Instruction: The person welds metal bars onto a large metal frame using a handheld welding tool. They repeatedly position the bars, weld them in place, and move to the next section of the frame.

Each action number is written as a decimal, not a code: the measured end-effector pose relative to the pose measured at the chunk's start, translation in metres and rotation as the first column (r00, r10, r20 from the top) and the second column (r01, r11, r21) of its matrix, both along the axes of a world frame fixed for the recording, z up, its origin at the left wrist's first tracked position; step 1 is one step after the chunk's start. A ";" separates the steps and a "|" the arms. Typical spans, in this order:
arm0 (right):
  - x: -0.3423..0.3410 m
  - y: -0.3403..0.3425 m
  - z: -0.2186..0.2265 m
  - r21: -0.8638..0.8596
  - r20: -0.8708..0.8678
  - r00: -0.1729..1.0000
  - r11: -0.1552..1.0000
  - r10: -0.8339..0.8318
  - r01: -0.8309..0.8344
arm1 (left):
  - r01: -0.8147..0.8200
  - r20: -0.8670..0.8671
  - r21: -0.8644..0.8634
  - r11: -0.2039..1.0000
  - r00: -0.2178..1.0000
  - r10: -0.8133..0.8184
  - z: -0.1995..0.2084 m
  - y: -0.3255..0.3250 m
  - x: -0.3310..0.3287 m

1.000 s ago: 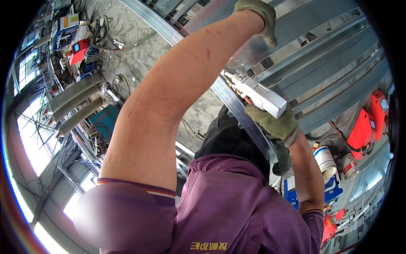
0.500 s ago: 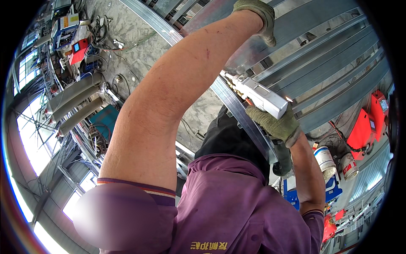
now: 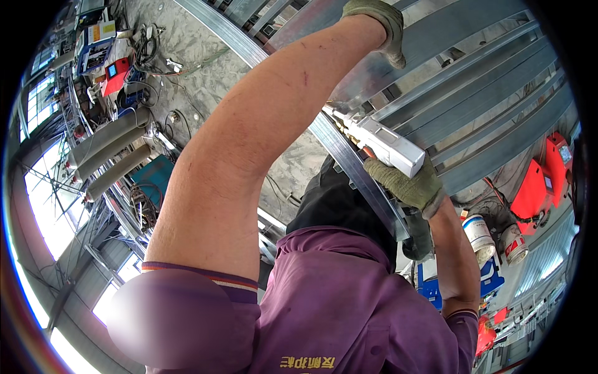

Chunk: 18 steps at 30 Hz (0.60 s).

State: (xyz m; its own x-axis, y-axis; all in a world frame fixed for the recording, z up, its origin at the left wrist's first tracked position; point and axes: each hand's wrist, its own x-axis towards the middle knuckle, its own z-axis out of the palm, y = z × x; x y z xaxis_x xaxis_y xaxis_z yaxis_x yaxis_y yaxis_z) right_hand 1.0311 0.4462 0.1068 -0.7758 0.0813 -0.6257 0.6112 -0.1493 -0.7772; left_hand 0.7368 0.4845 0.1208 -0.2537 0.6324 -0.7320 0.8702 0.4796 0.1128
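Observation:
My left hand [image 3: 375,26], in a worn green-grey glove, reaches far out on a bare arm and grips the edge of a grey steel beam [image 3: 473,37] at the top of the view. My right hand [image 3: 408,185], gloved the same way, is closed around a white hand-held tool [image 3: 381,141]. The tool's metal tip points at a long narrow steel strip [image 3: 349,163] that runs diagonally between my arms. Part of the tool's grip is hidden under the glove.
Several parallel steel beams [image 3: 498,124] lie to the right. Red machines [image 3: 548,181] and two paint buckets [image 3: 492,237] stand at the right edge. Cables and boxed equipment [image 3: 106,56] cover the concrete floor at upper left, beside grey cylinders [image 3: 112,156].

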 end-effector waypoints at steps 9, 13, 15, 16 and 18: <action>0.004 0.000 -0.003 -0.051 -0.004 1.000 0.998 -0.027 0.027 | -0.003 0.003 -0.009 1.000 1.000 0.003 -0.001 0.001 -0.001; 0.003 0.000 0.001 -0.059 0.014 0.999 0.997 -0.045 0.046 | -0.007 -0.008 -0.004 1.000 1.000 0.007 -0.002 0.001 0.001; 0.004 -0.001 0.002 -0.093 0.015 0.997 0.992 -0.080 0.081 | -0.005 -0.009 0.009 1.000 1.000 0.005 -0.002 0.000 0.001; 0.004 0.000 0.003 -0.069 0.012 0.998 0.996 -0.056 0.057 | -0.005 -0.011 0.015 1.000 1.000 0.005 -0.002 -0.001 0.000; 0.003 0.002 0.005 -0.021 0.007 1.000 1.000 -0.010 0.010 | 0.004 -0.011 0.009 1.000 1.000 -0.004 -0.004 0.000 0.000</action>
